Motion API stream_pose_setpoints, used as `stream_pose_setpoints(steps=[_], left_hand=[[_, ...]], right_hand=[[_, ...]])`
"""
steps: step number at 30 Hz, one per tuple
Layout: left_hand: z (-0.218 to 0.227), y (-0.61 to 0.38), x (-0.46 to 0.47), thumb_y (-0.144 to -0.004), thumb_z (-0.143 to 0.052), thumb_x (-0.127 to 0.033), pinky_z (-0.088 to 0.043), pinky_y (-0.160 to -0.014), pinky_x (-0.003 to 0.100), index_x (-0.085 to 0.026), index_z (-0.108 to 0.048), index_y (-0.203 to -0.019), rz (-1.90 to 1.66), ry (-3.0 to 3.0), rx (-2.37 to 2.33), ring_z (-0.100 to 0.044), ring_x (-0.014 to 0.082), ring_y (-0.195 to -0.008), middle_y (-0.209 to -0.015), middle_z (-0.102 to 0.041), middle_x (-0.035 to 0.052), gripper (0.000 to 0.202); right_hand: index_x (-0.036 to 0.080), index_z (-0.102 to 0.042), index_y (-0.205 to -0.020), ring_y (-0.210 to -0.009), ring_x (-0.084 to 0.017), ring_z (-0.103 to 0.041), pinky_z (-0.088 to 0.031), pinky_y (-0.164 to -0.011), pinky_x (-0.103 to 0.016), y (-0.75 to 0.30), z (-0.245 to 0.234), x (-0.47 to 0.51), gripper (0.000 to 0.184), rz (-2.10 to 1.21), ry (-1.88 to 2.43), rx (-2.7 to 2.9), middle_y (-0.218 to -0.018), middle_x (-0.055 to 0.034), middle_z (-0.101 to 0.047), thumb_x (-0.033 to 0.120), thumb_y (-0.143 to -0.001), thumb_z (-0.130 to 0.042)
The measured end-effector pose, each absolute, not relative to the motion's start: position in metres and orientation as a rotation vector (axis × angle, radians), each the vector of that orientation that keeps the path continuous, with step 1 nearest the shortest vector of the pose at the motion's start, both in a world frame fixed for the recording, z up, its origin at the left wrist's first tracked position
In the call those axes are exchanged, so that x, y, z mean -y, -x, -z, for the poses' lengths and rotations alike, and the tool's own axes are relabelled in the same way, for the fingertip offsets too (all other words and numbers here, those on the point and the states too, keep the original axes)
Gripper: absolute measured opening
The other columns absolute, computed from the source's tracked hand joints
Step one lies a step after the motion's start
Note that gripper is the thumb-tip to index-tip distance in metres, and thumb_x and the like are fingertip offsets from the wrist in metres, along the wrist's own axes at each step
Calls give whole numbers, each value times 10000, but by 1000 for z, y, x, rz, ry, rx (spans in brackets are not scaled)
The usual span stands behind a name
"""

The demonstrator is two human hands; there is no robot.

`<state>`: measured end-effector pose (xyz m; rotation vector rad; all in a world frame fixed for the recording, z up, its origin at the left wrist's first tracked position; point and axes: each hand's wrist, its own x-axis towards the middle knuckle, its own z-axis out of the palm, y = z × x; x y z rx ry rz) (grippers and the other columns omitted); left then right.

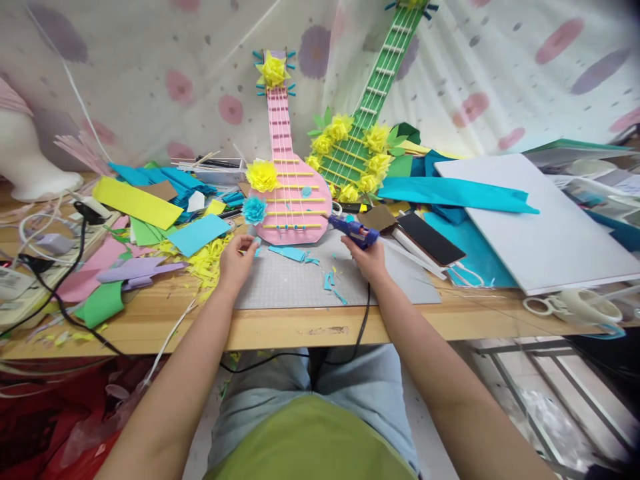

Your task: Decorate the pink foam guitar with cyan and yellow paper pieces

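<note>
Glue gun [356, 232] in R grip [369, 259]

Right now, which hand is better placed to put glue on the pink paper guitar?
Right. The right hand already grips the blue glue gun, nozzle beside the pink paper guitar; the left hand pinches a small teal paper scrap.

A pink guitar model [293, 193] with yellow bars carries yellow and teal paper flowers. The second model [373, 100] is green with yellow flowers. The glue gun [354, 231] is blue. Teal, yellow, pink, lilac and green paper scraps litter the tan wooden desk [280, 327]. The backdrop cloth [200, 67] is white with pink and purple blotches.
</note>
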<state>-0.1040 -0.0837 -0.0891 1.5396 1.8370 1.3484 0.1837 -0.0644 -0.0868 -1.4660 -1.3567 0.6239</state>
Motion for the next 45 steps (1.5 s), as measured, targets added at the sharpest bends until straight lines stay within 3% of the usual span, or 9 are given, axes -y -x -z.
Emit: stream_pose_setpoints(steps=[4, 11, 22, 45], left_hand=[[93, 78, 87, -709, -609, -323, -435, -688, 264, -209, -482, -973, -1290, -1512, -1673, -598, 126, -661, -734, -652, -18, 314], [93, 64, 91, -702, -624, -307, -434, -684, 276, -236, -428, -926, -1194, -1586, -1756, -603, 130, -658, -729, -640, -42, 305], [90, 62, 93, -710, -643, -310, -436, -680, 284, -243, -431, -934, -1136, -1654, -1781, -614, 144, -675, -753, -668, -33, 316], [92, 63, 92, -699, -674, -339, -431, -694, 287, -235, -477, -974, -1125, -1642, -1731, -631, 156, -707, -781, -688, -18, 353]], right_hand=[[183, -676, -783, -653, -174, -573, -446, -614, -279, -171, 87, 73, 403, -732, 1335, 1611, -677, 0, -638, 561, -649, -630], [203, -681, -891, -701, -187, -591, -424, -631, -271, -165, 87, 76, 393, -758, 1328, 1927, -760, -10, -676, 544, -715, -596], [217, -642, -829, -672, -175, -573, -381, -620, -263, -160, 84, 78, 402, -578, 1289, 2098, -768, -23, -668, 594, -759, -523], [206, -645, -834, -675, -186, -587, -394, -622, -272, -161, 87, 76, 373, -588, 1273, 2038, -757, -32, -668, 558, -742, -565]])
